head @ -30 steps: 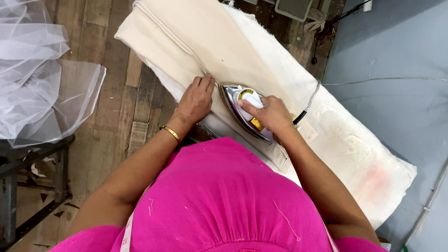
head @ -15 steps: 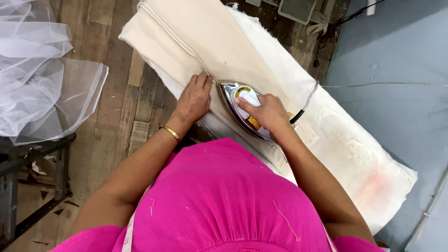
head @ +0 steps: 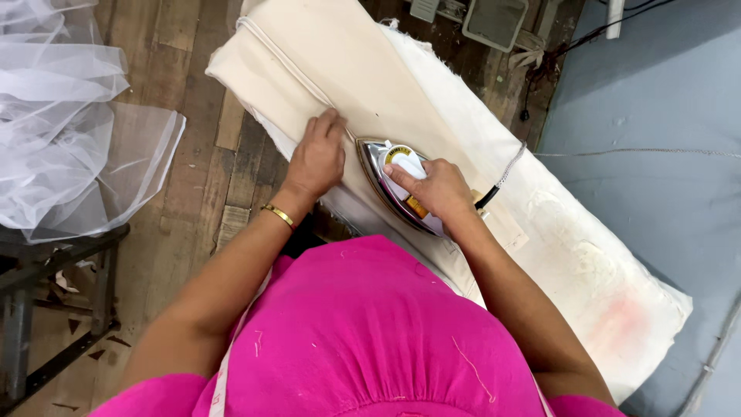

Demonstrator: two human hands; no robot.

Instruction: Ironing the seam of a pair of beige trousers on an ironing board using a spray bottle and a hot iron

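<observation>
Head view, looking down over a pink top (head: 363, 332).

Right hand (head: 434, 187): fingers are curling shut around the handle of an iron (head: 394, 185), covering most of it. The iron is sitting sole-down on cream cloth (head: 363, 77), its pointed chrome nose aiming up the board and toward the left hand. A braided cord (head: 503, 179) is running off from the rear of the iron, to the right of the wrist.

Left hand (head: 316, 158): lying palm-down on the cloth just beside the iron's nose, fingers loosely together and pressing flat, gripping nothing. The fingertips are resting at a raised seam or folded edge that is running diagonally up the cloth. A thin gold bangle (head: 278, 215) is sitting on the left wrist.

The cream cloth is lying folded lengthwise along a padded ironing board (head: 602, 286), which is crossing the view diagonally from upper left to lower right. The board's white cover is looking worn and is showing a faint reddish stain (head: 629, 316) near its lower right end, well apart from the iron.

Surroundings: a heap of sheer white netting (head: 69, 131) is lying on a dark metal stand (head: 54, 262) at far left, well apart from the board. Worn wooden floorboards (head: 177, 100) are showing between netting and board. A blue-grey surface (head: 664, 139) is filling the right side.
</observation>
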